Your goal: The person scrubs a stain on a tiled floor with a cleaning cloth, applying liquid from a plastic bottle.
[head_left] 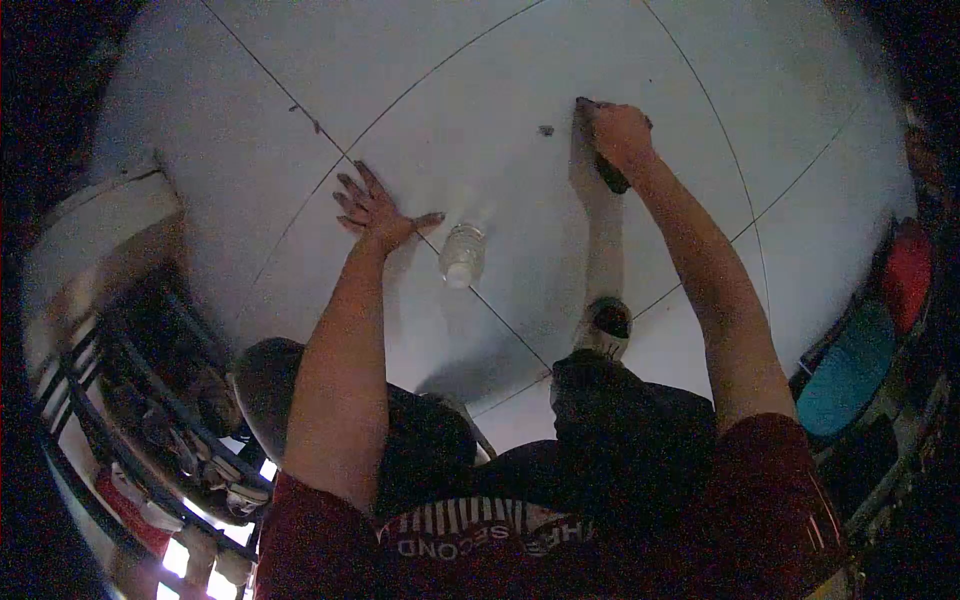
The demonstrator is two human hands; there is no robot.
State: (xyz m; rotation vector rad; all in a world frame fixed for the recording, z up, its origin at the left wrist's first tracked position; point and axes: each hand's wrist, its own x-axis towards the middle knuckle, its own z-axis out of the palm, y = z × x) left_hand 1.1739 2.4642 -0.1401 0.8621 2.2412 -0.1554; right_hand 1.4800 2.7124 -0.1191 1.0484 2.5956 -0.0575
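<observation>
On the pale tiled floor [480,60], my left hand [375,210] has its fingers spread, with nothing in it. Just to its right lies a clear plastic bottle [463,255] with a whitish cap toward me. My right hand [622,135], further forward and to the right, is closed around a dark object [612,176]. Parts of that object show on both sides of the fist; its exact kind is too dim to tell. A small dark bit [546,130] lies on the floor left of my right hand.
Two small dark bits [305,116] lie by a tile line at upper left. Shoes stand on a rack [170,420] at lower left. Teal [850,370] and red [908,275] items are at the right edge. My shod foot [608,325] rests below my right hand.
</observation>
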